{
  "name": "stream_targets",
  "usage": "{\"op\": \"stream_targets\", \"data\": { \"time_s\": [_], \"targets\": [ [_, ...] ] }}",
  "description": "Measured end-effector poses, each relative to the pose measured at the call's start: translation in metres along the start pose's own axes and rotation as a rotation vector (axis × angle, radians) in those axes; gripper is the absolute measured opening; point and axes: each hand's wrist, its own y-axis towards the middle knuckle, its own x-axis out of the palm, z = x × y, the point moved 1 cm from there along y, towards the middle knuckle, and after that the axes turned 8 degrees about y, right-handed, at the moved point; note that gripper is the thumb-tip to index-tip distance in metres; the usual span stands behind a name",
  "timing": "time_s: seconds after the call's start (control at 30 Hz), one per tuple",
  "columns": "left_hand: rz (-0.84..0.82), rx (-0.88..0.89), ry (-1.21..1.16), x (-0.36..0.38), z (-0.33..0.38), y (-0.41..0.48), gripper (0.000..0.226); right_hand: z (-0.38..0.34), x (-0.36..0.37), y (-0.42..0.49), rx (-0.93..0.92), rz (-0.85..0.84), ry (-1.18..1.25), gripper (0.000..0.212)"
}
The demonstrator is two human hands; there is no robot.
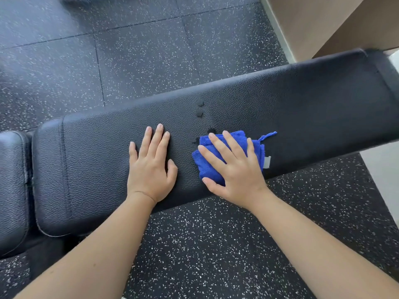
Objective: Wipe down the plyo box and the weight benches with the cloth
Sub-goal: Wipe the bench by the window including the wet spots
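A long black padded weight bench (302,108) runs across the view from lower left to upper right. My left hand (151,167) lies flat on its pad with straight fingers. Just to the right, my right hand (233,167) presses flat on a folded blue cloth (255,147) that lies on the pad. Small dark wet spots (199,108) dot the pad just beyond the cloth. No plyo box is in sight.
A second black pad section (13,186) adjoins the bench at the far left. Black speckled rubber floor tiles (140,50) surround the bench. A tan wall with a pale baseboard (278,29) rises at the upper right.
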Motion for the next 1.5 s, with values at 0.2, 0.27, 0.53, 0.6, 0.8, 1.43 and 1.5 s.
{"op": "stream_targets", "data": {
  "time_s": [0.2, 0.27, 0.53, 0.6, 0.8, 1.43, 1.5],
  "targets": [
    [-0.016, -0.006, -0.005, -0.001, 0.003, 0.001, 0.062, 0.023, 0.009, 0.053, 0.004, -0.045, -0.018, 0.060],
    [-0.018, 0.000, -0.009, 0.000, 0.001, -0.001, 0.062, 0.030, 0.015, 0.092, 0.165, -0.109, 0.014, 0.066],
    [-0.021, 0.006, -0.007, -0.001, -0.003, 0.000, 0.063, 0.002, 0.017, 0.035, 0.088, 0.038, 0.028, 0.055],
    [-0.025, 0.009, -0.004, -0.001, -0.002, 0.000, 0.064, -0.012, 0.016, 0.003, 0.057, 0.050, 0.014, 0.054],
    [-0.021, 0.010, 0.003, -0.001, -0.002, -0.001, 0.064, -0.005, 0.017, 0.025, -0.056, 0.087, -0.023, 0.052],
    [-0.001, -0.001, 0.014, -0.001, -0.001, 0.001, 0.063, -0.018, 0.014, 0.002, 0.018, 0.070, 0.062, 0.051],
    [-0.009, -0.005, 0.019, -0.001, -0.002, 0.000, 0.064, -0.013, 0.018, 0.017, -0.005, 0.061, 0.050, 0.051]
  ]
}}
